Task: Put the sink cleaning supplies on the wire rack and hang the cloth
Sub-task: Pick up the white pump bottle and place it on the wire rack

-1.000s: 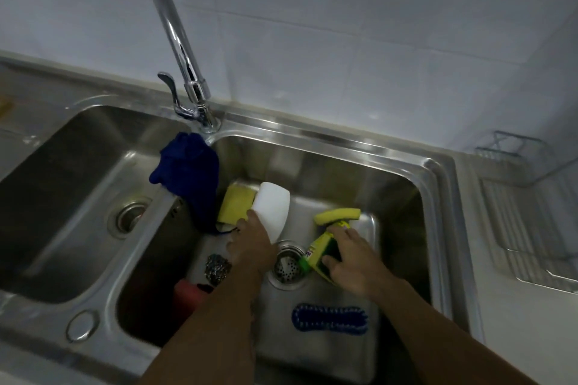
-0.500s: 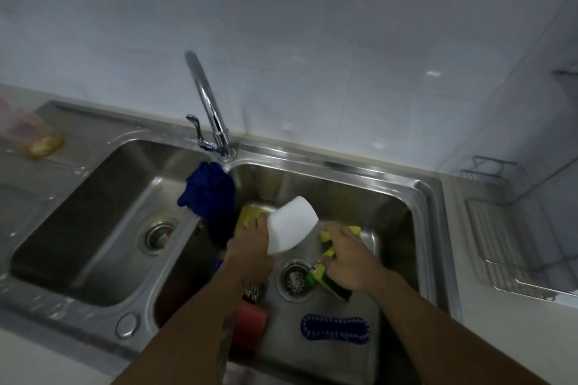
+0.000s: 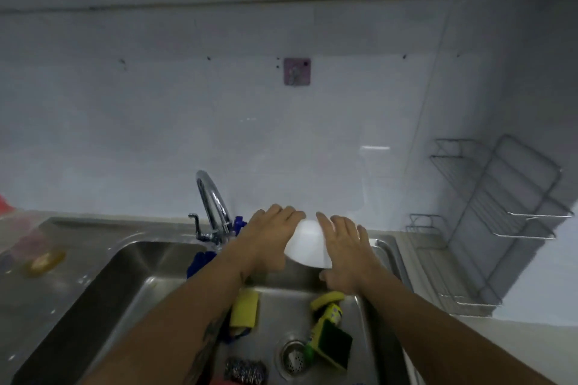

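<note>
Both my hands hold a white sponge block (image 3: pixel 308 242) up above the back rim of the right sink basin (image 3: pixel 369 316): my left hand (image 3: pixel 270 234) on its left side, my right hand (image 3: pixel 342 247) on its right. Below in the basin lie a yellow sponge (image 3: pixel 245 308), a yellow-green detergent bottle (image 3: pixel 328 311) with a green scouring pad (image 3: pixel 333 345) on it, and a steel wool ball (image 3: pixel 245 370). A blue cloth (image 3: pixel 200 261) hangs on the divider, mostly hidden by my left arm. The wire rack (image 3: pixel 500 197) is mounted on the right wall.
A chrome faucet (image 3: pixel 211 203) rises left of my hands. A square hook (image 3: pixel 297 71) is stuck on the tiled wall above. A lower wire shelf (image 3: pixel 463 297) stands on the counter at right. The left basin (image 3: pixel 125 284) lies left, with a yellowish object (image 3: pixel 43 262) beyond it.
My left hand lifted the white sponge out of the basin; my right hand let go of the bottle and joined it on the sponge. The view tilted upward to the wall.
</note>
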{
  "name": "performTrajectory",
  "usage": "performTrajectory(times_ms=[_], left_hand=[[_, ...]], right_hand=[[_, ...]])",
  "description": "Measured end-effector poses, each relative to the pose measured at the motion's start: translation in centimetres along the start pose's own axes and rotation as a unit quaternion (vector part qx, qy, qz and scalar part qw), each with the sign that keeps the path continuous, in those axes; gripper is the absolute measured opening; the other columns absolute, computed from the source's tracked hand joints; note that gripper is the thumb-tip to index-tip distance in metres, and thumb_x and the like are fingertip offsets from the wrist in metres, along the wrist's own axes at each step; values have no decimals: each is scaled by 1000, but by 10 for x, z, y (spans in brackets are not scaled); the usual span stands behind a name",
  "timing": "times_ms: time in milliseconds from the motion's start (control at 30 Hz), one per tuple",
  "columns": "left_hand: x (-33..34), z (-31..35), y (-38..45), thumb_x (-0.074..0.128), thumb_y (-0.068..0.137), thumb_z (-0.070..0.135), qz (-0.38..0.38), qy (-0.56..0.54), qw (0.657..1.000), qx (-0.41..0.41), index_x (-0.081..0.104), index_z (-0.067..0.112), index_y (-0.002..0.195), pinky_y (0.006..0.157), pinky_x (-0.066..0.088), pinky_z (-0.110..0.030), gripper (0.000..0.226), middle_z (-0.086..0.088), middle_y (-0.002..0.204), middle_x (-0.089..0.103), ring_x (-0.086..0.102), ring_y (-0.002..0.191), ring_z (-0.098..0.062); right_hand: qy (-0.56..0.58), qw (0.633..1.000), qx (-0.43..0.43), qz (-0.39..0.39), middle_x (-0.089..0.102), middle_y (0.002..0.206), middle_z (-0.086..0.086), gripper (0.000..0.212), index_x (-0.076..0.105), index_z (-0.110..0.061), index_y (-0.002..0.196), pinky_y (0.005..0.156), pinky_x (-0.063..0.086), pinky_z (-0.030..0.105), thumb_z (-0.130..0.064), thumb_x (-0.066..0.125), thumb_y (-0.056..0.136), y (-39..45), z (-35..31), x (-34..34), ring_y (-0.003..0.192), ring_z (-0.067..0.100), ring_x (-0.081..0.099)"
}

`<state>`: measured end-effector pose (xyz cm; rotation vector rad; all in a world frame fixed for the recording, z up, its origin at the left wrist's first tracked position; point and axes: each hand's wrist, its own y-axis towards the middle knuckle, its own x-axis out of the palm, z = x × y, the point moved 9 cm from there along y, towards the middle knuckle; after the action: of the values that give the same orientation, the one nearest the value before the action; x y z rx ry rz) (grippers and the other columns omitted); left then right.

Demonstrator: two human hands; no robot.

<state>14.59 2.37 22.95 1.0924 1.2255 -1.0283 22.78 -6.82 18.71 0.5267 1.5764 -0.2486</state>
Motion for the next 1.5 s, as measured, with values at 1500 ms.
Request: performTrajectory(times_ms=[1500], left_hand=[[-167,257,236,63,86,14,138,-390,909,-52,40,27,141,91,45,-30,61,-2,131,58,55,107,-19]], right_hand=[[183,920,200,283,34,142,8,86,14,-16,151,104,47,41,-26,61,80,-79,250,-190,128,28,40]])
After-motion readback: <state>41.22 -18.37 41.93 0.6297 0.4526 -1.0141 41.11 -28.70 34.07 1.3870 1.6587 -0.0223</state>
